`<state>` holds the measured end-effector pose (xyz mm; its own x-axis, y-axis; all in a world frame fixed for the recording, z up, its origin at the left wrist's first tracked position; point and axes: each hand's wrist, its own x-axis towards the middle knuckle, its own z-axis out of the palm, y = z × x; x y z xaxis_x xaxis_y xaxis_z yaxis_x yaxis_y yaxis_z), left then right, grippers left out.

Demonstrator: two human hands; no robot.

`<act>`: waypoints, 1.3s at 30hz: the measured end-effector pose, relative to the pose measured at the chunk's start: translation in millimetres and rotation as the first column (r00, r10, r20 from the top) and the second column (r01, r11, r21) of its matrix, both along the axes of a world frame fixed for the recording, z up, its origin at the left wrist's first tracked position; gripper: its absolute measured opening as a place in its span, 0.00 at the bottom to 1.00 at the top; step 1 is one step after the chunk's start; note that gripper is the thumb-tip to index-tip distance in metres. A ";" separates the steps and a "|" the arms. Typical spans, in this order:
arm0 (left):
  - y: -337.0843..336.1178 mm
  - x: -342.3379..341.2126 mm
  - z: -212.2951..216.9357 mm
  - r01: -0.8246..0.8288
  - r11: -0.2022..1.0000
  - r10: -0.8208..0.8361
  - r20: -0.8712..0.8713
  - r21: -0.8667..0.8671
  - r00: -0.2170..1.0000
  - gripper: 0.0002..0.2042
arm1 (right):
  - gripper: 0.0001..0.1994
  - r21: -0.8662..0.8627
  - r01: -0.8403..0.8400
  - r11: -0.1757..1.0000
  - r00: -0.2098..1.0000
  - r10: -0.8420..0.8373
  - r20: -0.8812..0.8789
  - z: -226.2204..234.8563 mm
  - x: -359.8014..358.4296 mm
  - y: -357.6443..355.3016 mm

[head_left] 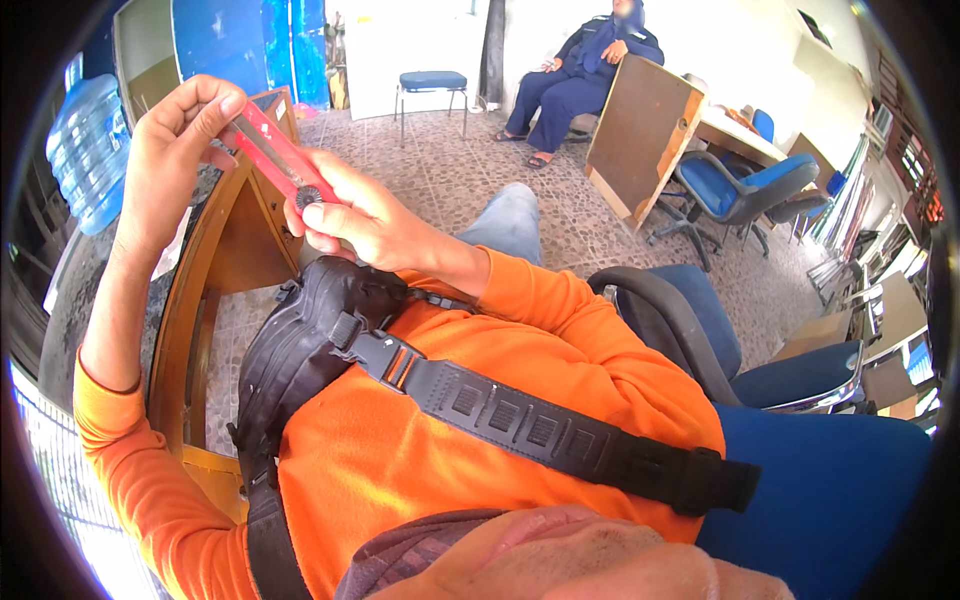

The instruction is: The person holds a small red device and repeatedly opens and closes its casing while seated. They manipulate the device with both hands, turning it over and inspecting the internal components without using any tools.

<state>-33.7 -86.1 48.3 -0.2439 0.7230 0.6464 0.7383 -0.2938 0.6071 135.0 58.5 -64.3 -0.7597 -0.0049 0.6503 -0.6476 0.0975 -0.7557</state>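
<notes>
A red snap-off cutter knife point(268, 146) with a dark slot along its length and a black ridged wheel is held slantwise in front of me, at the upper left. My right hand point(352, 212) is wrapped round its lower end, the thumb beside the wheel. At the upper end, thumb and fingers of my left hand point(180, 140) pinch the tip. Whether any blade sticks out there is hidden by those fingers. Just below my right hand, a black bag point(310, 335) hangs across my chest on a wide black strap point(540, 425).
Left of me stand a curved wooden desk point(215, 250) and a large blue water bottle point(90, 150). A blue office chair point(745, 185) and a leaning wooden panel point(640, 135) are at the right. Beyond, a person point(580, 75) sits near a blue stool point(433, 80).
</notes>
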 end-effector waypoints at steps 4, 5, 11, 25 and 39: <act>4.1 -5.5 0.3 -0.009 1.000 0.011 0.071 -0.018 0.997 0.11 | 0.25 0.039 0.059 0.998 0.998 -0.059 0.015 2.3 -1.1 -0.6; 6.3 -7.9 -1.3 0.011 1.000 -0.010 0.092 -0.011 0.996 0.11 | 0.26 0.053 0.079 0.995 0.996 -0.080 0.032 1.5 -2.8 1.9; 12.0 -21.5 -7.3 0.027 0.999 -0.025 0.097 -0.027 0.995 0.11 | 0.27 0.004 -0.026 1.000 0.997 0.025 0.070 -1.6 -4.5 11.7; 6.4 -11.8 -2.7 0.052 0.996 -0.047 0.072 -0.072 0.996 0.10 | 0.25 0.144 0.299 0.943 0.952 -0.283 -0.117 -11.9 -13.9 16.0; 13.9 -9.2 -15.3 0.207 0.977 -0.193 0.231 -0.040 0.954 0.07 | 0.20 0.101 0.425 0.900 0.901 -0.409 -0.147 -16.2 -11.3 16.4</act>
